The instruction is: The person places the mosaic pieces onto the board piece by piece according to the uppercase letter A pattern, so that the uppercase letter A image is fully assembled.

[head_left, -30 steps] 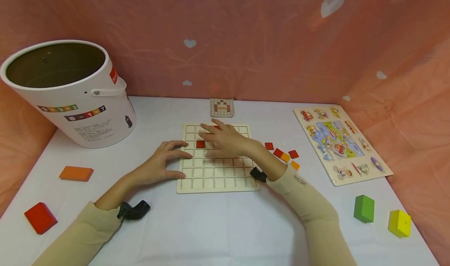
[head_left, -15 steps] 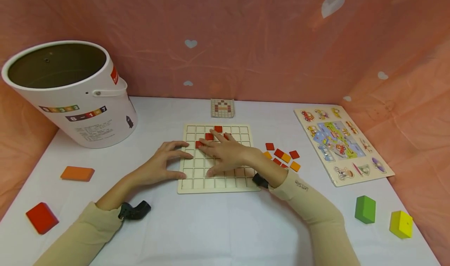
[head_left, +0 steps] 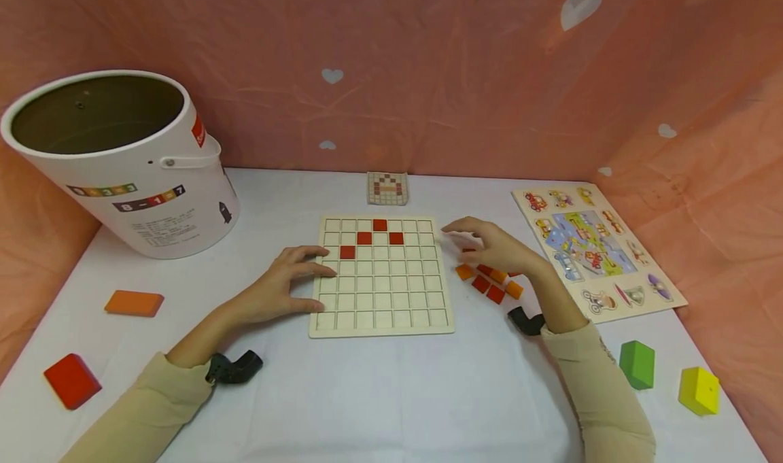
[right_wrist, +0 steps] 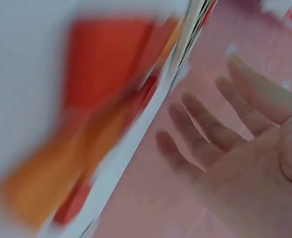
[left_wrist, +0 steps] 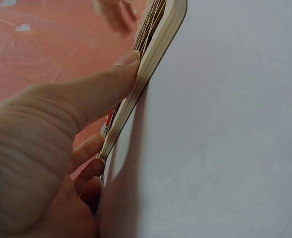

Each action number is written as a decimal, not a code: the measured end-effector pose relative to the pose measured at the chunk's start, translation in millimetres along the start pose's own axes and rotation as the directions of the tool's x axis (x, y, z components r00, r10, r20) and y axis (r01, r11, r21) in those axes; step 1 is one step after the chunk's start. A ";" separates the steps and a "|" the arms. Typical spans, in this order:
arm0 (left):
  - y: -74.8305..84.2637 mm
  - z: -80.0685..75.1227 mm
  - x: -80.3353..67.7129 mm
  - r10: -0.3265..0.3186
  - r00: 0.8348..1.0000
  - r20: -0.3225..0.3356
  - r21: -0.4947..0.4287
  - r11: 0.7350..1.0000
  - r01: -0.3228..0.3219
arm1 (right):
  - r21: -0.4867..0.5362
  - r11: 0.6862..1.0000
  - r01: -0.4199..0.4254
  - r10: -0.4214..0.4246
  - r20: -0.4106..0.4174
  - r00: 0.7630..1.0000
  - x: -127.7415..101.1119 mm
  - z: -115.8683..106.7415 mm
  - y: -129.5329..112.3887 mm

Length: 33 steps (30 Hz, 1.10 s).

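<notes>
A pale wooden grid board lies on the white tablecloth, with several red square tiles set in its upper squares. My left hand rests at the board's left edge, fingers spread and fingertips on the rim; in the left wrist view its thumb lies along the wooden edge. To the right of the board, my right hand hovers over a cluster of loose red and orange tiles, partly hiding them. Its fingers are extended and loosely bent, with nothing held.
A small pattern card lies behind the board. At the left stand a white bucket, an orange block and a red block. A picture puzzle, a green block and a yellow block sit at the right.
My right hand has moved off the board to the right, over the loose tiles, uncovering the red tiles in the grid. The left hand stays at the board's edge.
</notes>
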<state>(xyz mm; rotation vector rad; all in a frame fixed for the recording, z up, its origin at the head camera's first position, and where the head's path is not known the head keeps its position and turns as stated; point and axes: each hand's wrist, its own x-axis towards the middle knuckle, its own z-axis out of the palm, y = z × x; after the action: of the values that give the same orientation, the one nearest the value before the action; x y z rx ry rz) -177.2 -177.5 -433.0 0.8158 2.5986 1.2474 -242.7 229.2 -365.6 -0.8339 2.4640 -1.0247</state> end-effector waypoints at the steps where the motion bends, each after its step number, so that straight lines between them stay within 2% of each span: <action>1: -0.3 -0.1 0.0 0.000 1.000 0.000 0.001 1.000 0.000 | -0.002 1.000 -0.013 0.013 -0.010 1.000 -7.5 -6.7 8.0; 8: 0.0 -0.6 0.7 0.004 1.000 0.000 -0.005 1.000 -0.004 | 0.027 0.988 -0.150 0.149 0.048 0.988 -51.1 -38.5 48.0; 12: 0.4 -1.0 1.3 0.021 1.000 0.000 0.001 1.000 -0.021 | 0.060 0.986 -0.154 0.149 0.069 0.986 -60.6 -41.4 54.5; 20: 1.2 -2.1 2.2 0.019 1.000 -0.001 0.006 1.000 -0.019 | 0.032 0.986 -0.162 0.162 0.013 0.987 -56.9 -38.2 58.2; 28: -0.4 -1.0 0.3 0.015 1.000 -0.005 0.002 1.000 -0.015 | -0.042 0.991 -0.127 0.126 -0.042 0.991 -48.7 -32.1 55.4; 33: -1.9 -0.7 0.1 0.015 1.000 -0.006 0.008 1.000 -0.015 | -0.053 0.991 -0.123 0.121 -0.044 0.992 -42.5 -29.5 51.4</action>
<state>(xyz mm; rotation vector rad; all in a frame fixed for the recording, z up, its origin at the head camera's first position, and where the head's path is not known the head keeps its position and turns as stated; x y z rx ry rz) -178.3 -178.9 -434.0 0.8357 2.6083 1.2465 -244.9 300.8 -379.3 -0.6749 2.5534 -0.9434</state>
